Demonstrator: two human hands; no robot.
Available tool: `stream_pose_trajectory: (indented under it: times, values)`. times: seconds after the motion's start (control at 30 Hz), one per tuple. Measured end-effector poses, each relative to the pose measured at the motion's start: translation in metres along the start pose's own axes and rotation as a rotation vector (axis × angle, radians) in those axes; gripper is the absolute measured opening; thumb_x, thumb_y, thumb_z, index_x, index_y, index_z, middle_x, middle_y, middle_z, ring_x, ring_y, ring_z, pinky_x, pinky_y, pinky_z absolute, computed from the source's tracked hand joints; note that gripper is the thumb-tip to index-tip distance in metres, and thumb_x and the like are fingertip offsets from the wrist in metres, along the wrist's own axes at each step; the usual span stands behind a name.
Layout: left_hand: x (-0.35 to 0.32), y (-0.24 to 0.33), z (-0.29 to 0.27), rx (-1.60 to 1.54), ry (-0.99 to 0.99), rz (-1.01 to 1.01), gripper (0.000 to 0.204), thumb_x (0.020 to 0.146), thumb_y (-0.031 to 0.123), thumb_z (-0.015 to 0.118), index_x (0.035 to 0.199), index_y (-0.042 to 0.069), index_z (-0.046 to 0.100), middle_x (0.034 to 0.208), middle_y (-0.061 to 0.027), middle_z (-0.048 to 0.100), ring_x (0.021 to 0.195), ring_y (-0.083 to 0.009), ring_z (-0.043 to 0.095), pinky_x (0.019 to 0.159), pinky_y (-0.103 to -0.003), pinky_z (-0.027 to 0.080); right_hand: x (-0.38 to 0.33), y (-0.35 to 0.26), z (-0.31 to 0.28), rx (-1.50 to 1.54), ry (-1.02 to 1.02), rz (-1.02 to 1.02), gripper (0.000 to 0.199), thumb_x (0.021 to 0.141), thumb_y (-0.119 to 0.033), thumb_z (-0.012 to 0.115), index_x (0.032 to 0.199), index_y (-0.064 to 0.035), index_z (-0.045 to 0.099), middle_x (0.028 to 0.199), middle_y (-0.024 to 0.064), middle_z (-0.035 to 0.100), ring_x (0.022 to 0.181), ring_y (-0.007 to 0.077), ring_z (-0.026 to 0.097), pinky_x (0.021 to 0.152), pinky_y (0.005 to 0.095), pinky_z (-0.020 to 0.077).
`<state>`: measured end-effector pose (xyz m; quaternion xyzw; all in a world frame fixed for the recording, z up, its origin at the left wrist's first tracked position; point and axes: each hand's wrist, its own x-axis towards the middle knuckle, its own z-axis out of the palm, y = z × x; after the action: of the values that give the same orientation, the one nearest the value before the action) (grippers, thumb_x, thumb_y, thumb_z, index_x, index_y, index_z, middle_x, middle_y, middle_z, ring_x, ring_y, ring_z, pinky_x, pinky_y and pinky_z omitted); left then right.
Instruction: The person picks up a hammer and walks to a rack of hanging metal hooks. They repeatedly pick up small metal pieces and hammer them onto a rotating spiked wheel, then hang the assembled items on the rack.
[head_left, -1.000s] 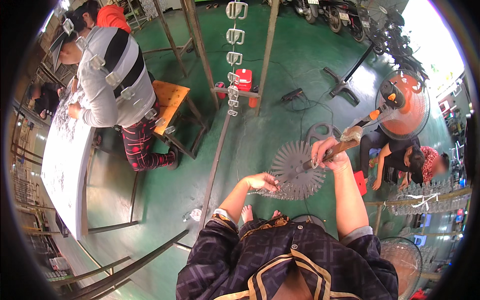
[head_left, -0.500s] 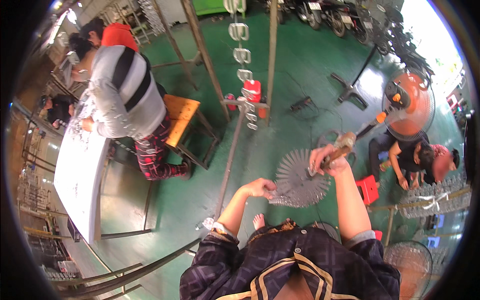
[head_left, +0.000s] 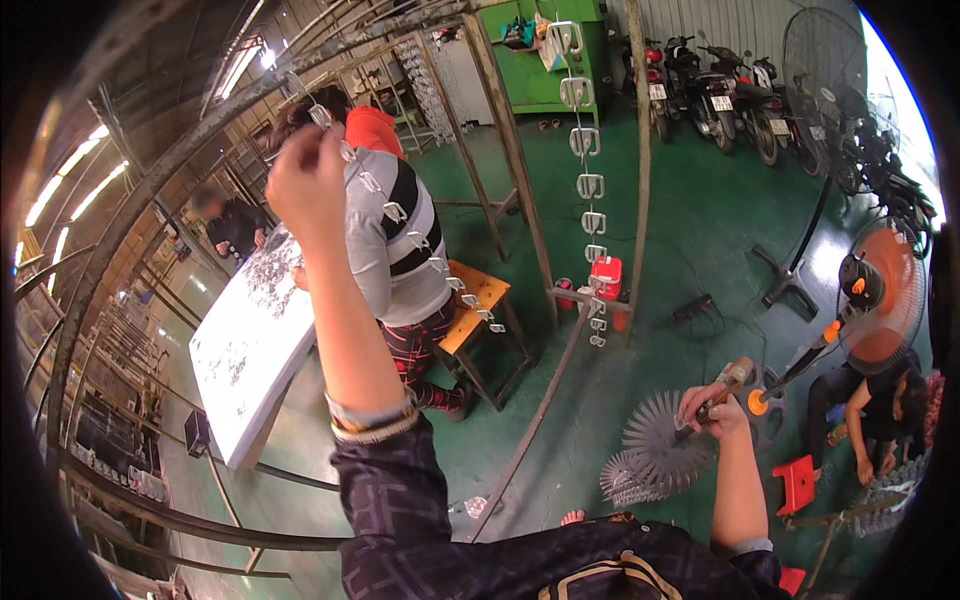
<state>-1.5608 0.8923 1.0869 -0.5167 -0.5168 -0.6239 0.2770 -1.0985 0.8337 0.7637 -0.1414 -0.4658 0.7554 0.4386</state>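
My left hand (head_left: 308, 185) is raised high at the left, fingers curled beside the upper links of a hanging strand of metal links (head_left: 396, 212). Whether the fingers grip a link or a small piece is hidden. Low at the right, my right hand (head_left: 712, 408) is closed around a brownish handle (head_left: 738, 374) with a blocky end. Just left of that hand is a grey round disc (head_left: 668, 440) with many narrow slots cut around its rim, held up by the handle. Shiny small pieces (head_left: 630, 478) cluster along the disc's lower left edge.
A second strand of links (head_left: 590, 186) hangs ahead between metal posts. To the left, a person in a striped top (head_left: 385, 240) works at a white table (head_left: 235, 370), beside a wooden bench (head_left: 478, 300). Fans (head_left: 885, 290), a red stool (head_left: 795, 484) and a crouching person (head_left: 880, 400) are at right.
My left hand has left the disc's edge and risen up and left to the hanging strand. My right hand still holds the handle with the disc. The view has tilted upward and turned left.
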Motion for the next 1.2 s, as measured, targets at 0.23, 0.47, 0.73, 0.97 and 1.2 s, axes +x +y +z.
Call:
stream_pose_trajectory:
  times: [0.23,0.47,0.73,0.97,1.2]
  values:
    - [0.099,-0.012,0.027,0.697,0.079,0.005,0.043,0.074,0.043,0.064,0.097,0.007,0.064,0.097,-0.0148,0.064,0.091,-0.0321,0.06,0.079,-0.04,0.047,-0.008,0.0,0.0,0.014,-0.026,-0.013,0.037,0.062,-0.021,0.071,0.076,0.0119,0.063,0.08,0.0225,0.06,0.053,0.0205,0.054,0.046,0.0259,0.0416]
    - [0.114,-0.011,0.035,0.739,-0.035,-0.066,0.026,0.079,0.033,0.058,0.093,0.013,0.066,0.092,-0.0149,0.064,0.087,-0.0343,0.061,0.075,-0.042,0.049,-0.017,0.002,-0.001,0.024,-0.009,-0.067,0.031,0.064,-0.016,0.068,0.076,0.0121,0.062,0.08,0.0224,0.059,0.053,0.0194,0.054,0.046,0.0253,0.0415]
    - [0.119,-0.009,0.04,0.671,0.019,-0.031,0.023,0.08,0.03,0.056,0.096,0.017,0.066,0.093,-0.0128,0.064,0.088,-0.0328,0.061,0.075,-0.041,0.048,-0.015,0.0,0.015,-0.111,0.209,-0.189,0.027,0.066,-0.015,0.062,0.074,0.0108,0.062,0.077,0.0196,0.059,0.046,0.0177,0.051,0.042,0.0238,0.0397]
    - [0.123,-0.022,0.03,0.359,-0.092,-0.006,0.025,0.076,0.028,0.064,0.097,0.013,0.067,0.091,-0.0123,0.066,0.087,-0.0288,0.062,0.079,-0.036,0.046,-0.008,0.01,0.024,-0.257,0.413,-0.346,0.028,0.071,-0.019,0.058,0.069,0.0092,0.061,0.074,0.0174,0.057,0.044,0.0152,0.05,0.039,0.0224,0.0375]
    - [0.065,-0.04,0.036,-0.267,-0.345,-0.085,0.023,0.079,0.017,0.067,0.094,0.0,0.066,0.08,-0.0051,0.065,0.071,-0.008,0.055,0.066,-0.023,0.043,-0.01,0.017,0.022,-0.335,0.452,-0.47,0.027,0.075,-0.02,0.061,0.076,0.0074,0.061,0.081,0.0138,0.059,0.047,0.0124,0.051,0.042,0.0224,0.0397]
